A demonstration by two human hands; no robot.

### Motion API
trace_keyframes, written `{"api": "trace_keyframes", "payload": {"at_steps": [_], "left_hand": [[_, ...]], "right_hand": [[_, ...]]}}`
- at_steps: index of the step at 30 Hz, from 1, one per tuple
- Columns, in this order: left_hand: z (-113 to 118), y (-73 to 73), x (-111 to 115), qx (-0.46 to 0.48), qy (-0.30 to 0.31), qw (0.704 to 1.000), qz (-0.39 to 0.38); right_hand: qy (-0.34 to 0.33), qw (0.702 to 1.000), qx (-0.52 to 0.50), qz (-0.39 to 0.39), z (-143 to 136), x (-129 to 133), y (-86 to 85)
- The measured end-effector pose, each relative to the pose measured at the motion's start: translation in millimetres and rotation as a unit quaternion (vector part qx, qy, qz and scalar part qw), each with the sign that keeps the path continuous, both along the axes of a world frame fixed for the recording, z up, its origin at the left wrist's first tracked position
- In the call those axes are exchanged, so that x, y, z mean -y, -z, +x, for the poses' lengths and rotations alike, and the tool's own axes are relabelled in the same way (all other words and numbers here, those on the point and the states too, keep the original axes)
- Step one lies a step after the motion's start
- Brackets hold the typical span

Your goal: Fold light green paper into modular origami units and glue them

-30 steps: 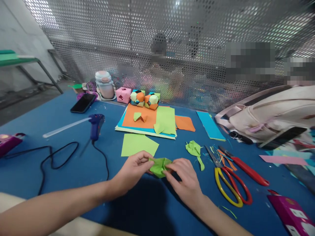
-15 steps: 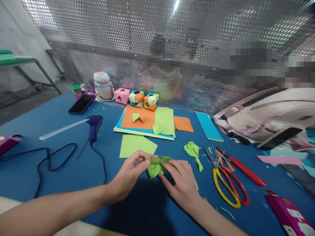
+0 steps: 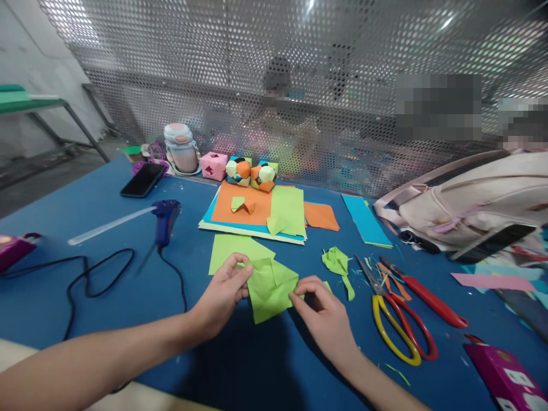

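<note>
A creased green paper (image 3: 270,290), partly spread, hangs between my two hands above the blue table. My left hand (image 3: 222,285) pinches its upper left corner between thumb and fingers. At its right corner, the thumb and index finger of my right hand (image 3: 321,305) are closed on the edge. Behind my left hand lies a flat green sheet (image 3: 233,248). A crumpled green paper piece with a tail (image 3: 336,261) rests to the right, beyond my right hand.
Scissors (image 3: 396,325) and red-handled pliers (image 3: 432,299) lie right. Left are a blue glue gun (image 3: 165,220) with its cord and a phone (image 3: 143,180). Stacked coloured sheets (image 3: 244,197), paper balls (image 3: 263,176) and a bottle (image 3: 182,148) stand behind. A pale bag (image 3: 466,197) sits back right.
The green paper, bunched before, is now opened out wider. My right hand has moved slightly right and down, onto the paper's right corner.
</note>
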State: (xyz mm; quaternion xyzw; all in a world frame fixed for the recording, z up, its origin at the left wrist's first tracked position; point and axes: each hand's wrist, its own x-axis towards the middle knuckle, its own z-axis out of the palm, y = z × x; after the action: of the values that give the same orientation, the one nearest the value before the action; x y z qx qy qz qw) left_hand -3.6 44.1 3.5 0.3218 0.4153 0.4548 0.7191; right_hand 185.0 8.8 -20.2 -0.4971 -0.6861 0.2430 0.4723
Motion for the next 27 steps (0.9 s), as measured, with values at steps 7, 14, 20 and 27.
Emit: {"api": "trace_keyframes", "payload": {"at_steps": [7,14,20,27], "left_hand": [[-0.6,-2.8,-3.0,0.017,-0.026,0.999,-0.016],[1.7,0.0,4.1,0.003,0.156,0.988,0.019],[0.3,3.1,6.5,-0.143,0.200,0.966,0.076],[2.0,3.6,6.0,-0.130,0.232,0.961,0.073]], "right_hand": [[0.025,0.972,-0.214,-0.093,-5.9,-0.1,4.9],[0.046,0.957,-0.203,-0.201,-1.1,-3.7,5.0],[0.043,0.979,-0.083,-0.179,-3.8,-1.1,-1.5],[0.098,0.970,-0.078,-0.210,2.6,-3.3,-2.2]]}}
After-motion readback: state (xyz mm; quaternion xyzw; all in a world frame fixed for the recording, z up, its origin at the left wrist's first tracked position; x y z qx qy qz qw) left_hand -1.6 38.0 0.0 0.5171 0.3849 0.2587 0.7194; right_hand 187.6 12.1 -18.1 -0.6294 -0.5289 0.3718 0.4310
